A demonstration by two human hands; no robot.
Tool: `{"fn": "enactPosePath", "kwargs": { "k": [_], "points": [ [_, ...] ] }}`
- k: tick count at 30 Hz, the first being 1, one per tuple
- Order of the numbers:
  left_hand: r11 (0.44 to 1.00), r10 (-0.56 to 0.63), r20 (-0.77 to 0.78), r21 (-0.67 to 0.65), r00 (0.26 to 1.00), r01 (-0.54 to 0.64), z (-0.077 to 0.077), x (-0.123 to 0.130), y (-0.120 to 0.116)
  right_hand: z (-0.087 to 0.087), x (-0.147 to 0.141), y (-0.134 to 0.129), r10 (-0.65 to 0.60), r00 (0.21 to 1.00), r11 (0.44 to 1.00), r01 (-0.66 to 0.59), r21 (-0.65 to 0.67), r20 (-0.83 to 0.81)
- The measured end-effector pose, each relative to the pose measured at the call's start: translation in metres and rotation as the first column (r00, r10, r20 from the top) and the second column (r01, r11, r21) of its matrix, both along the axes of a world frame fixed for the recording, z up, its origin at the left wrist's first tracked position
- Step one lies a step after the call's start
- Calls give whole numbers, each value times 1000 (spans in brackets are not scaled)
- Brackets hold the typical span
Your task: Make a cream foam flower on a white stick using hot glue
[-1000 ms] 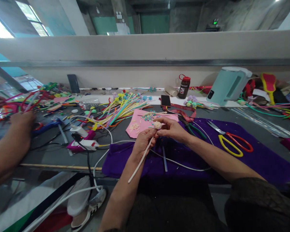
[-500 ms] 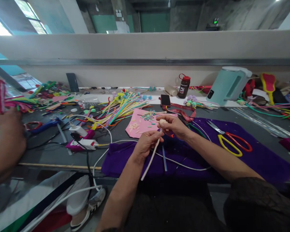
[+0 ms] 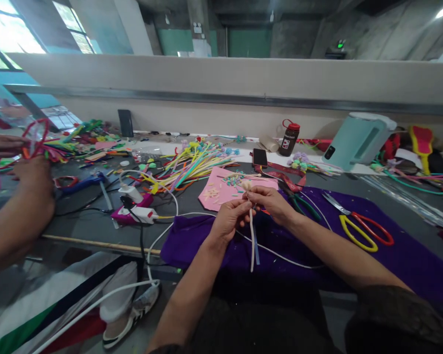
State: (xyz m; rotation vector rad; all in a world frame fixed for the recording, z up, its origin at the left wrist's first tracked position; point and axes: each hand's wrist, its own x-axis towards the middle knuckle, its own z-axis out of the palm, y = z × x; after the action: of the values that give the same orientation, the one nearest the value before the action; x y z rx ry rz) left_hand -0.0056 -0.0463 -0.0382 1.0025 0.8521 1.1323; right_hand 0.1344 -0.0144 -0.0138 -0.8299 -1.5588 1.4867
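My left hand (image 3: 227,219) pinches the white fuzzy pipe cleaner (image 3: 252,241) just below its top; its loose end hangs straight down. A small cream tuft (image 3: 246,185) sits at the upper end. My right hand (image 3: 271,202) is closed on the same piece just under the tuft, its fingertips close against the left ones. Exactly where the fingers grip is partly hidden. Behind the hands lies a pink sheet (image 3: 206,196) with small cream and teal bits on it. Below them is a purple cloth (image 3: 192,241), with a translucent stick (image 3: 257,253) behind the stem.
Scissors (image 3: 358,221) and green-handled pliers (image 3: 306,206) lie at right. Behind stand a phone (image 3: 259,157), a bottle (image 3: 290,139) and a kettle (image 3: 358,142). A power strip (image 3: 135,215) with cables and many coloured pipe cleaners (image 3: 192,169) are left. A co-worker's hands (image 3: 29,167) hold a pink-red piece.
My right hand has shifted from around the tuft to just below it, and the tuft shows more. The stem now hangs more upright. The camera view has shifted slightly.
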Motion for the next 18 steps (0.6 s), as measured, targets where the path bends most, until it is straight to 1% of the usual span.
{"fn": "enactPosePath", "kwargs": {
  "k": [3, 5, 7, 8, 9, 10, 13, 15, 18],
  "points": [
    [1000, 10, -114, 24, 993, -8, -1, 1, -1, 1, 1, 2, -48, 999, 998, 48, 41, -9],
    [996, 84, -148, 53, 985, -77, -1, -1, -1, 5, 5, 3, -52, 999, 997, 52, 55, 5],
    [979, 192, -104, 97, 976, -182, 1, -3, -1, 9, 9, 2, 0, 1000, 998, -1, 57, 29],
    [970, 222, -54, 116, 974, -214, 2, -4, -1, 12, 10, 1, 39, 998, 997, -41, 59, 40],
    [966, 224, 1, 129, 975, -222, 4, -4, -1, 14, 10, -1, 80, 995, 995, -84, 61, 52],
    [969, 199, 53, 136, 979, -204, 5, -5, -2, 15, 10, -3, 117, 991, 990, -121, 66, 65],
    [982, 98, 139, 149, 985, -119, 8, -4, -4, 16, 8, -10, 171, 980, 982, -178, 68, 97],
    [984, 93, 145, 139, 985, -114, 9, -3, -5, 15, 6, -12, 184, 977, 981, -189, 47, 104],
    [988, 113, 164, 86, 980, -129, 9, -2, -5, 12, 5, -11, 185, 981, 983, -185, 1, 64]
  ]
}}
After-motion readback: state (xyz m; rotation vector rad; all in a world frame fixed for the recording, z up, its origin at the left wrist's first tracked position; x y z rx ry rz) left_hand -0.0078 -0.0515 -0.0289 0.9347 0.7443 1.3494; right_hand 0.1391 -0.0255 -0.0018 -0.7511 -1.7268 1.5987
